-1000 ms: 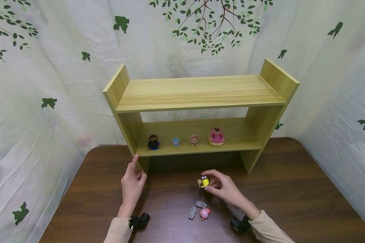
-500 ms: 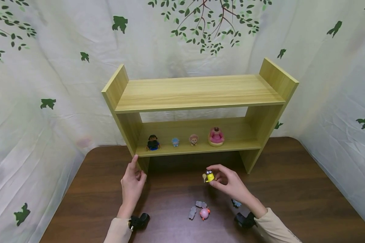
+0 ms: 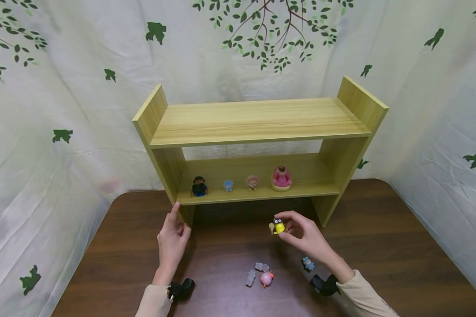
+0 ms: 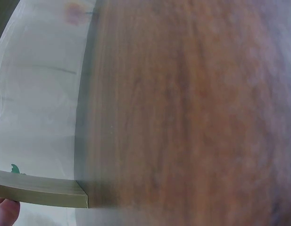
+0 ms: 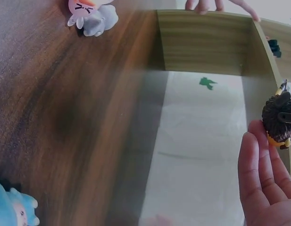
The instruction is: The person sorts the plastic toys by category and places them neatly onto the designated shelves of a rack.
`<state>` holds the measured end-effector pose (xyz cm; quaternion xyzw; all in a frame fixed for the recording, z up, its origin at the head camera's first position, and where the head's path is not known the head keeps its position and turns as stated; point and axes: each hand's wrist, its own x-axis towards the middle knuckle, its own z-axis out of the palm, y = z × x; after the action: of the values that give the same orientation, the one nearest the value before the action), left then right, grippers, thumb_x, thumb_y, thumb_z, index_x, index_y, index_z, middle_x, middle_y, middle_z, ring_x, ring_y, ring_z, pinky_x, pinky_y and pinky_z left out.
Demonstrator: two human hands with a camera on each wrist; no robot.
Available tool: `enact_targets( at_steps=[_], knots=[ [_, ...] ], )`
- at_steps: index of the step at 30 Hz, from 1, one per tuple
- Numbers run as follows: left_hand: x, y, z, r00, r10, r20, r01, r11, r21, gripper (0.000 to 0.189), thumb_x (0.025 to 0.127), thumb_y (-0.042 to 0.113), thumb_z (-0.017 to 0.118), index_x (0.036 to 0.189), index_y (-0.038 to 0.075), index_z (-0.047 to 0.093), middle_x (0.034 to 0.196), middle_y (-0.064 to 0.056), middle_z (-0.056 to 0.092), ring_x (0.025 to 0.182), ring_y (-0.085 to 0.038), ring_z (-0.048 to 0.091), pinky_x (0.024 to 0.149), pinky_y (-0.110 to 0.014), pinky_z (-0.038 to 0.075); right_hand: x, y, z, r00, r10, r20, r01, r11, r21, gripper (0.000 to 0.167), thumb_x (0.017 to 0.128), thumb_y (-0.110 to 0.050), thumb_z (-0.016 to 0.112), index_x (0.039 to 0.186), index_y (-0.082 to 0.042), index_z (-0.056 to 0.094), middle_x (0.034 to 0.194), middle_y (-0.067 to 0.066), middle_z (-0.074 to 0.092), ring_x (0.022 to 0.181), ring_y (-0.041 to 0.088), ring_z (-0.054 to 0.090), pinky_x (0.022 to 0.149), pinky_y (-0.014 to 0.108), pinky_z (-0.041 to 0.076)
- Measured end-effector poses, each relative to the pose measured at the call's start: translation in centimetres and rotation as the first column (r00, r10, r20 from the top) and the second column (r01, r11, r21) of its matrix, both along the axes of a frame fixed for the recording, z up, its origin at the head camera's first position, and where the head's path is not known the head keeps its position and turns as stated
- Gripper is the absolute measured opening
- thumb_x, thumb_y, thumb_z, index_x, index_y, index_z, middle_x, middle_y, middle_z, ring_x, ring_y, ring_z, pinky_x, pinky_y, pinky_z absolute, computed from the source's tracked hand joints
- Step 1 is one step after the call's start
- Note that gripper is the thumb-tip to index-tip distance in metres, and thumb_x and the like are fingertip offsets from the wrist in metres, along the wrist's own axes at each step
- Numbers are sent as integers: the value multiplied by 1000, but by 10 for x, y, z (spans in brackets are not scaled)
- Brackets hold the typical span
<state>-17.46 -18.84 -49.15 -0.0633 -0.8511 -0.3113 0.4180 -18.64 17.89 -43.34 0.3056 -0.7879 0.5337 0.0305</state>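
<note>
Near the middle of the head view, my right hand pinches a small yellow minion figurine between thumb and fingers, held above the table in front of the shelf. Its dark, textured head faces the camera in the right wrist view. My left hand rests its fingertips on the front edge of the wooden shelf's left side panel, the index finger stretched up to the lower board's corner. On that board stand a dark-haired figurine, a small blue one, a light pink one and a pink bear.
Two grey translucent figurines lie on the brown table beside a round pink figurine. A blue figurine lies by my right forearm. The upper board overhangs the figurines. A white leaf-print cloth surrounds the table.
My right hand has moved right and slightly toward the shelf with the minion figurine, uncovering the blue figurine on the table. The left hand has stayed at the shelf.
</note>
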Motion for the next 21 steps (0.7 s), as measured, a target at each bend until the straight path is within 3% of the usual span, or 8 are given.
enact_targets(
  at_steps=[21],
  knots=[
    [1, 1, 0, 1000, 2, 0, -2, 1000, 5, 86, 71, -19, 61, 144, 20, 40, 84, -9, 54, 66, -20, 63, 52, -31, 52, -4, 11, 16, 994, -18, -106, 9, 996, -85, 44, 79, 9, 70, 121, -3, 59, 104, 10, 63, 82, 16, 59, 70, 25, 54]
  ],
)
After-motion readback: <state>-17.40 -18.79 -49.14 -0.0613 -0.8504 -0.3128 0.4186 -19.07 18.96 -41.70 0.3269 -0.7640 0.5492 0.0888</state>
